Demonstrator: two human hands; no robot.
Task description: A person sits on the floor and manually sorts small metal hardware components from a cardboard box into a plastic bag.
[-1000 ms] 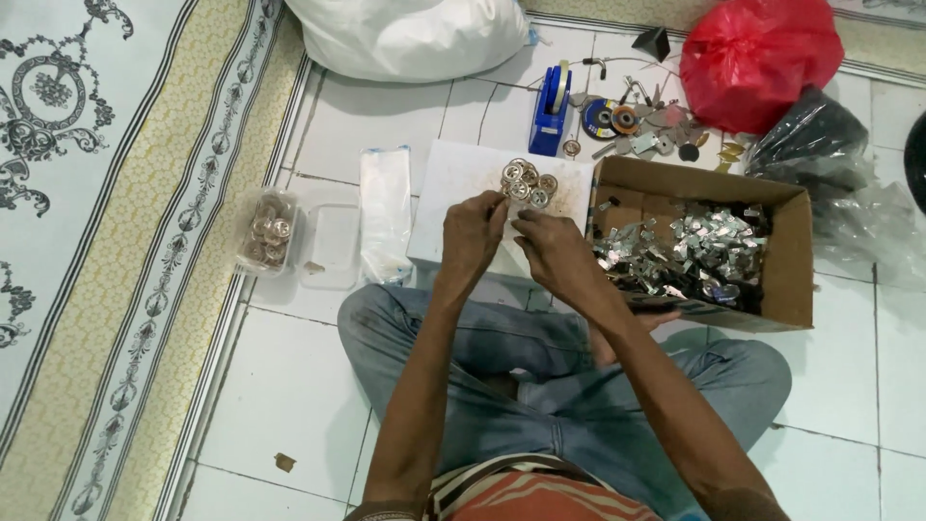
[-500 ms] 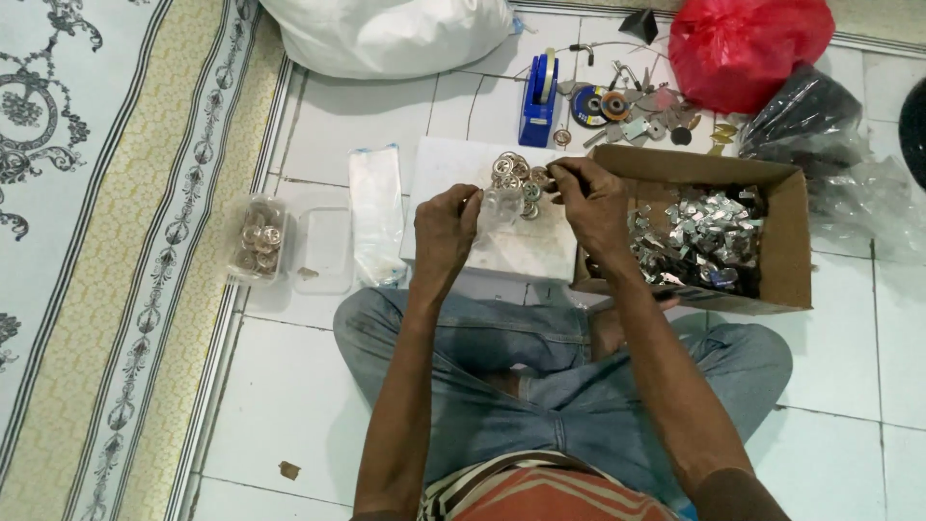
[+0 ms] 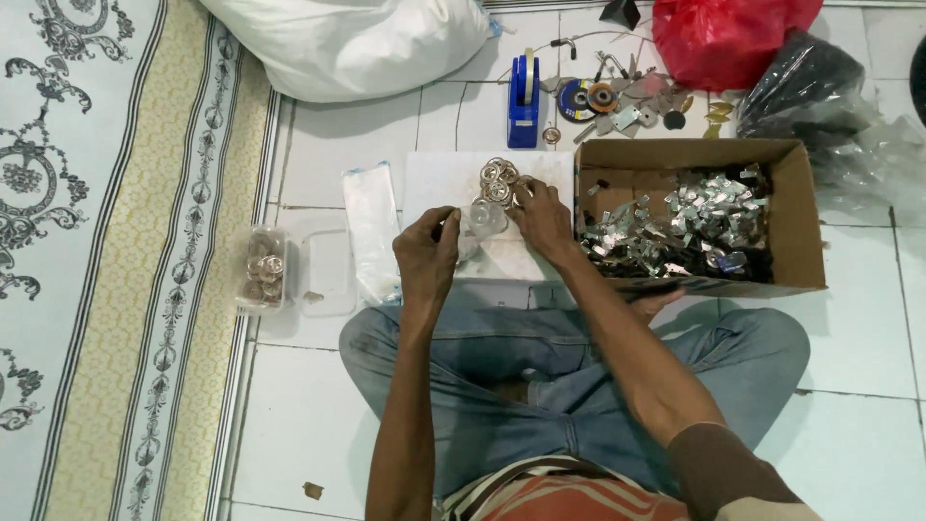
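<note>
Both hands had drawn back toward the lap: left hand [image 3: 426, 259] and right hand [image 3: 545, 220] together pinched a small clear bag [image 3: 479, 220] beside the metal discs [image 3: 498, 179].

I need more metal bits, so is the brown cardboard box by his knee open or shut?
Open: the brown cardboard box has no lid over it, and shiny silver metal pieces show inside.

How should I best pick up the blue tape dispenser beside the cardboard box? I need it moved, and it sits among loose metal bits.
Take the blue tape dispenser across its narrow body, low on the two flat long sides, coming from above. It stands upright and lengthwise on the white floor tiles, and its left side looks clear, while small metal parts crowd its right.
</note>
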